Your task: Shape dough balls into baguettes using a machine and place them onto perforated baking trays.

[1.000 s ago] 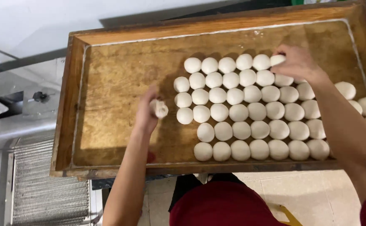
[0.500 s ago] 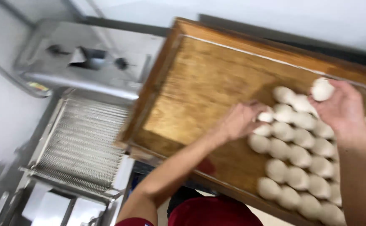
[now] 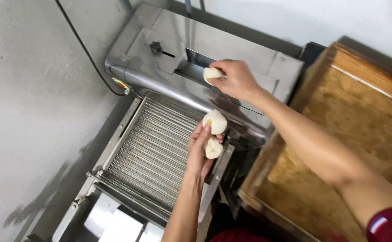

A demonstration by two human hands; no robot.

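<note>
Head view: my right hand [image 3: 235,79] grips one pale dough ball [image 3: 211,73] at the steel machine's slot [image 3: 191,67]; my left hand [image 3: 199,152] holds two dough balls [image 3: 214,122] above the wire conveyor [image 3: 151,152], wooden tray [image 3: 353,134] alongside.

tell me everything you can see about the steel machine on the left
The machine looks like brushed stainless steel: a sloped top housing with a black knob and a slot, a rounded roller cover below, then a wire-mesh conveyor running down toward the camera between side rails. A black cable runs down the grey wall to it. It stands beside the wooden tray. The right hand holds a dough ball at the slot; the left hand holds two dough balls over the conveyor's right edge.
</note>
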